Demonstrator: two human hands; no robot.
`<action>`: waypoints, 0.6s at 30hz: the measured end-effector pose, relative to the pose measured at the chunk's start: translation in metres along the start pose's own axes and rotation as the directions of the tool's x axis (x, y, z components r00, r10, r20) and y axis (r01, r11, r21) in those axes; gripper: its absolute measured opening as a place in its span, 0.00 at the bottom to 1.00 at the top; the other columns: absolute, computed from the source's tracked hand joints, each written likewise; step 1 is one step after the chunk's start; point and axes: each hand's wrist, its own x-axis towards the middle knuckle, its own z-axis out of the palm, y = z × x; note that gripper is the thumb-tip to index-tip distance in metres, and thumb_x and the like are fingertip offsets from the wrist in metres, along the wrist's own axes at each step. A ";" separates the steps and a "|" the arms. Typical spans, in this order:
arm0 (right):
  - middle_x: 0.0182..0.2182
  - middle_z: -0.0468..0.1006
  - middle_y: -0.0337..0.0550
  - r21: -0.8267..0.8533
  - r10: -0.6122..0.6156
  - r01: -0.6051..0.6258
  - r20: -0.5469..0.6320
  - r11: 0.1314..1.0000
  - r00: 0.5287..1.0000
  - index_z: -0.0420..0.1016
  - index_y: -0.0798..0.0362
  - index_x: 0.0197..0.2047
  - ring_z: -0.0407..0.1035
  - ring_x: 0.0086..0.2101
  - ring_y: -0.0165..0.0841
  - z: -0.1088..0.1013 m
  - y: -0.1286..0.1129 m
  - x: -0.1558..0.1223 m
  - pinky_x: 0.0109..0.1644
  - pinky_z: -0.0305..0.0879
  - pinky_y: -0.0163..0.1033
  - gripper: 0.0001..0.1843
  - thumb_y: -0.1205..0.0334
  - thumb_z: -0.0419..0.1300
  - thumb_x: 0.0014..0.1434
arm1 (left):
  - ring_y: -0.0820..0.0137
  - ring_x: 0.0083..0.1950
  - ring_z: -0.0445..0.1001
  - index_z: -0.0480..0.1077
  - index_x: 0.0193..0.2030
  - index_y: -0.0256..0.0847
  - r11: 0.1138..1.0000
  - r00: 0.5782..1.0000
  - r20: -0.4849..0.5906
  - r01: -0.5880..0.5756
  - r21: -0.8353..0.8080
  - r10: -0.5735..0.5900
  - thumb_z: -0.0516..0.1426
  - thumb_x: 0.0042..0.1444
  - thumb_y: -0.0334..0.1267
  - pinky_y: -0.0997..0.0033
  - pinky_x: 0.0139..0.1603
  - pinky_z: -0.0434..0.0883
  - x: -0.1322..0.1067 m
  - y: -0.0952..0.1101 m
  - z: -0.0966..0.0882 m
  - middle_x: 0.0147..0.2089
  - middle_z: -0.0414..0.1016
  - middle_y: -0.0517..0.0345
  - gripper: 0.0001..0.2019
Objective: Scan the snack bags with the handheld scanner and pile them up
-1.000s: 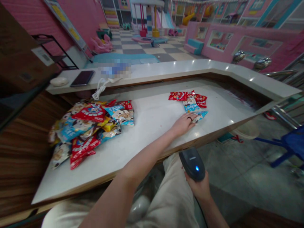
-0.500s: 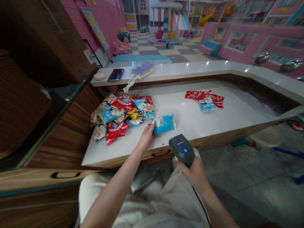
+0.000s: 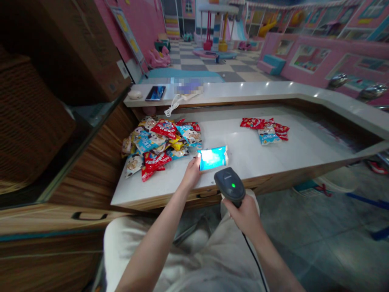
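Note:
My left hand [image 3: 192, 171] grips the left end of a blue snack bag [image 3: 213, 158], just over the white counter near its front edge. Bright light from the scanner falls on the bag and washes out its label. My right hand [image 3: 246, 213] is wrapped round the handle of a dark barcode scanner [image 3: 229, 184], whose indicator glows green. The scanner's head points at the bag, a short gap away. Left of the bag lies a heap of red, blue, white and yellow snack bags [image 3: 156, 147]. Several more red and blue snack bags [image 3: 268, 132] lie further right.
A raised white ledge [image 3: 237, 90] runs along the counter's back, with a phone [image 3: 156, 93], a white case [image 3: 135, 94] and a white cable [image 3: 173, 106] on it. A cardboard box [image 3: 94, 48] and wicker basket [image 3: 30, 121] stand left. The scanner's cord [image 3: 254, 259] hangs down.
The scanner's light has come on over the blue bag, and its indicator has turned from blue to green. The view has shifted slightly; both hands keep their holds.

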 end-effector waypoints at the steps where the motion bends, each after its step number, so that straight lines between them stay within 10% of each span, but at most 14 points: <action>1: 0.23 0.83 0.48 -0.004 -0.005 0.005 -0.005 1.000 1.000 0.79 0.54 0.28 0.78 0.29 0.42 0.000 0.001 0.000 0.29 0.68 0.36 0.12 0.55 0.61 0.56 | 0.63 0.48 0.79 0.75 0.46 0.37 1.000 1.000 -0.005 -0.004 0.018 0.004 0.61 0.53 0.61 0.63 0.51 0.73 0.000 -0.001 -0.001 0.46 0.81 0.49 0.27; 7: 0.27 0.84 0.48 -0.001 -0.032 0.032 -0.037 0.999 0.999 0.81 0.56 0.31 0.78 0.29 0.42 -0.002 0.005 -0.004 0.33 0.70 0.37 0.11 0.56 0.62 0.56 | 0.65 0.46 0.78 0.74 0.47 0.40 0.991 0.993 -0.093 -0.064 0.116 0.075 0.60 0.55 0.61 0.68 0.46 0.73 -0.003 -0.001 -0.002 0.45 0.81 0.53 0.26; 11: 0.23 0.82 0.47 0.050 -0.005 0.006 -0.010 0.999 1.000 0.81 0.55 0.29 0.78 0.27 0.41 -0.008 0.008 -0.008 0.29 0.69 0.36 0.13 0.56 0.61 0.57 | 0.63 0.56 0.74 0.74 0.52 0.40 0.891 0.933 -0.088 -0.300 0.341 0.348 0.56 0.61 0.57 0.64 0.58 0.70 -0.013 0.023 -0.002 0.52 0.79 0.51 0.24; 15: 0.13 0.75 0.41 0.072 0.019 -0.019 0.002 0.997 1.000 0.79 0.53 0.26 0.75 0.22 0.39 -0.015 0.012 -0.013 0.25 0.67 0.35 0.14 0.54 0.61 0.57 | 0.61 0.65 0.69 0.68 0.63 0.43 0.476 0.820 0.204 -0.492 0.729 0.535 0.53 0.66 0.49 0.57 0.67 0.63 -0.029 0.058 -0.018 0.62 0.73 0.49 0.22; 18: 0.11 0.73 0.40 0.072 0.032 -0.031 -0.010 0.997 0.999 0.78 0.53 0.25 0.74 0.20 0.38 -0.018 0.016 -0.015 0.23 0.66 0.34 0.14 0.54 0.62 0.56 | 0.62 0.70 0.63 0.64 0.67 0.47 0.040 0.789 0.500 -0.548 0.836 0.358 0.52 0.66 0.41 0.50 0.73 0.55 -0.034 0.073 -0.043 0.68 0.67 0.51 0.23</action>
